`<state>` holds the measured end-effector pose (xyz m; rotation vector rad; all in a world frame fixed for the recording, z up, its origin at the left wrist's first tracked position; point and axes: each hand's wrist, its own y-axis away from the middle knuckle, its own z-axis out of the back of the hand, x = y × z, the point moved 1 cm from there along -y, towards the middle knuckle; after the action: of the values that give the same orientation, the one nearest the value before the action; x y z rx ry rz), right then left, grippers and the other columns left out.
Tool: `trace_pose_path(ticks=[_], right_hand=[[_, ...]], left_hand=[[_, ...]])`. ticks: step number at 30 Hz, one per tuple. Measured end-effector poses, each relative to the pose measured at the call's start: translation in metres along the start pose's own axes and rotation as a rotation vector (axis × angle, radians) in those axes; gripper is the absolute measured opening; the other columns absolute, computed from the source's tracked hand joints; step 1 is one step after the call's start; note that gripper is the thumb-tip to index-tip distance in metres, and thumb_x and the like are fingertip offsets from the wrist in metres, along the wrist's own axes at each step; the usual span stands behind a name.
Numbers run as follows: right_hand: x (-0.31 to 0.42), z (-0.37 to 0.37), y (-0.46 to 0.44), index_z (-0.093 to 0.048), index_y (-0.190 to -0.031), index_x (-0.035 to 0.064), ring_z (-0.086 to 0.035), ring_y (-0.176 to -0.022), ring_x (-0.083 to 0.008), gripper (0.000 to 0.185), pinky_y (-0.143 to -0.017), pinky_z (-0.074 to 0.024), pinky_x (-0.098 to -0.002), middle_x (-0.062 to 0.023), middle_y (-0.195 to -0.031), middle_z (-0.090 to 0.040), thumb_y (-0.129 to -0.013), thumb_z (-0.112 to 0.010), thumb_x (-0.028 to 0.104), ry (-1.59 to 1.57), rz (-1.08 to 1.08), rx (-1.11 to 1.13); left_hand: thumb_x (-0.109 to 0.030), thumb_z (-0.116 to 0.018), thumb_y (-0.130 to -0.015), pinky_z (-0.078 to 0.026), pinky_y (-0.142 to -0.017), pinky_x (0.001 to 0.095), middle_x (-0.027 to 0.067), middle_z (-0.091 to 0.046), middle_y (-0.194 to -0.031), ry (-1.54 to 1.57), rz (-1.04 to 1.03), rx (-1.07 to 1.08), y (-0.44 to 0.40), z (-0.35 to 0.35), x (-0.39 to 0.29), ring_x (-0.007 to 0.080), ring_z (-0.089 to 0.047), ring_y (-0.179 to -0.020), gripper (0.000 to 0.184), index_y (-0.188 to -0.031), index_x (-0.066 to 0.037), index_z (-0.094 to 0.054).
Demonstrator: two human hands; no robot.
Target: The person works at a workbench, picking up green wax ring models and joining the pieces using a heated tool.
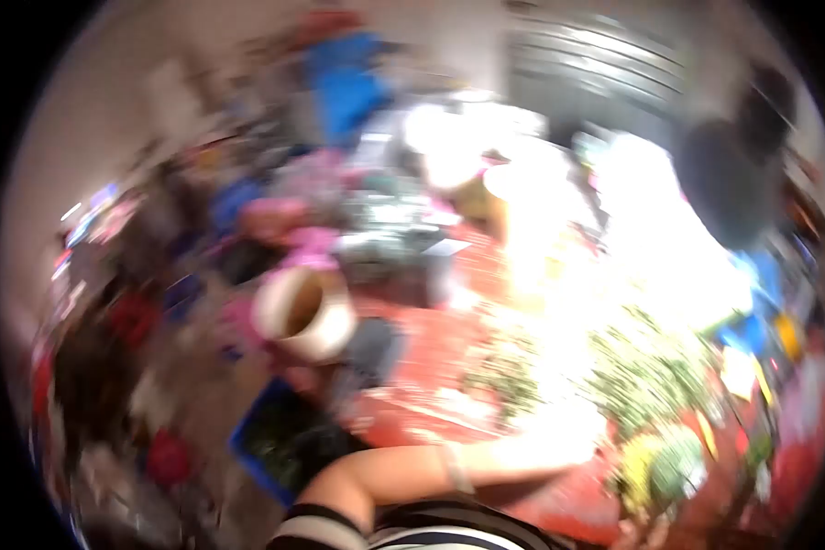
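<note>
My left forearm reaches rightward across the red tabletop (412, 353), with a band around its wrist. My left hand (568, 431) is washed out by glare and smeared, so its fingers do not show clearly. It is close to a spread of chopped green leafy pieces (646, 362). A yellow and green rounded item (660, 467), its kind unclear, is to the right of that hand. At the bottom edge, just below this item, part of my right hand (646, 532) shows, blurred; I cannot make out its grip.
A white bucket or cup with brown contents (339, 321) stands at the table's left side. Below it is a blue-rimmed container (261, 431) with dark contents. Shiny metal vessels (385, 225) and pink and blue items crowd the back. Strong sunlight covers the right half.
</note>
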<state>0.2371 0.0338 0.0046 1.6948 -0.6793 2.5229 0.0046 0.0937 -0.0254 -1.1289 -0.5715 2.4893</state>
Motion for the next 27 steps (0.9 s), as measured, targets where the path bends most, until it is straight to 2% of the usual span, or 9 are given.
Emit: trace_pose_path(ticks=[2,3,5,8,12,18,22,25,27], right_hand=[[0.0,0.01,0.009,-0.062,-0.114,-0.0043,-0.065,-0.087,-0.0172,0.037,-0.082,-0.0534,-0.0305,-0.0101,-0.097,-0.069,-0.102,-0.062,0.031,0.013,-0.184,-0.006],[-0.005,0.014,0.008,-0.063,-0.105,-0.0028,-0.07,-0.077,-0.0171,0.034,-0.07,-0.058,-0.031,-0.0101,-0.082,-0.067,-0.098,-0.07,0.03,-0.022,0.003,-0.005],[-0.001,0.015,0.005,-0.063,-0.103,0.0005,-0.062,-0.067,-0.0125,0.025,-0.064,-0.0519,-0.0273,-0.0055,-0.077,-0.064,-0.093,-0.077,0.019,0.034,0.076,0.064],[0.015,0.007,-0.007,-0.063,-0.099,0.0019,-0.052,-0.062,-0.0109,0.026,-0.059,-0.045,-0.0257,-0.003,-0.072,-0.057,-0.088,-0.082,0.016,0.078,0.156,0.127],[0.006,-0.002,-0.007,-0.063,-0.097,0.0023,-0.051,-0.06,-0.0115,0.024,-0.057,-0.0442,-0.0255,-0.004,-0.071,-0.057,-0.085,-0.083,0.008,0.048,0.127,0.147],[0.015,-0.003,-0.008,-0.063,-0.097,0.002,-0.057,-0.061,-0.0141,0.024,-0.058,-0.0469,-0.0268,-0.0069,-0.073,-0.061,-0.083,-0.083,0.006,0.068,0.157,0.196],[-0.024,-0.003,0.007,-0.062,-0.098,0.0018,-0.061,-0.068,-0.0172,0.025,-0.063,-0.0499,-0.0298,-0.0095,-0.078,-0.061,-0.083,-0.082,0.007,0.099,0.193,0.194],[-0.053,-0.024,0.01,-0.062,-0.1,0.0012,-0.057,-0.074,-0.01,0.015,-0.068,-0.0487,-0.0264,-0.0016,-0.084,-0.063,-0.091,-0.073,0.005,-0.07,0.16,-0.043],[-0.021,-0.043,-0.001,-0.062,-0.1,0.0012,-0.058,-0.074,-0.0101,0.015,-0.068,-0.0487,-0.0265,-0.0017,-0.084,-0.063,-0.091,-0.073,0.005,-0.01,0.234,-0.022]], left_hand=[[-0.026,-0.067,-0.091,-0.051,-0.096,0.048,0.0188,-0.066,-0.117,-0.055,0.01,0.03,0.0,0.011,0.001,0.0391,-0.062,-0.109,0.036,-0.121,-0.006,-0.067],[-0.022,-0.069,-0.089,-0.053,-0.091,0.0465,0.0177,-0.067,-0.111,-0.095,-0.04,0.037,-0.005,0.014,0.0,0.037,-0.065,-0.102,0.029,-0.113,-0.006,-0.068],[-0.013,-0.075,-0.082,-0.054,-0.083,0.0392,0.0132,-0.068,-0.094,0.111,0.143,0.083,-0.016,0.031,-0.013,0.031,-0.067,-0.09,0.016,-0.092,-0.004,-0.067],[-0.012,-0.078,-0.082,-0.053,-0.08,0.0355,0.012,-0.068,-0.091,0.151,0.273,0.174,-0.015,0.042,-0.016,0.0262,-0.068,-0.086,0.017,-0.09,-0.003,-0.066],[-0.009,-0.078,-0.083,-0.053,-0.081,0.0356,0.0111,-0.068,-0.09,0.188,0.321,0.163,-0.013,0.044,-0.019,0.0243,-0.068,-0.085,0.023,-0.102,-0.002,-0.066],[-0.007,-0.075,-0.085,-0.054,-0.078,0.0371,0.0117,-0.064,-0.092,0.023,0.281,0.299,-0.019,0.045,-0.03,0.028,-0.067,-0.087,0.025,-0.109,-0.007,-0.067],[-0.016,-0.072,-0.086,-0.055,-0.083,0.0429,0.0155,-0.064,-0.102,-0.035,0.087,0.19,-0.009,0.033,-0.015,0.0352,-0.065,-0.097,0.028,-0.111,-0.007,-0.063],[-0.018,-0.07,-0.082,-0.051,-0.088,0.0485,0.018,-0.061,-0.111,0.147,0.037,0.136,-0.001,0.016,0.005,0.0391,-0.06,-0.105,0.04,-0.118,-0.007,-0.058],[-0.017,-0.073,-0.071,-0.05,-0.082,0.0463,0.0163,-0.061,-0.098,0.32,0.037,0.073,-0.004,0.0,0.017,0.0372,-0.061,-0.094,0.036,-0.103,-0.005,-0.06]])
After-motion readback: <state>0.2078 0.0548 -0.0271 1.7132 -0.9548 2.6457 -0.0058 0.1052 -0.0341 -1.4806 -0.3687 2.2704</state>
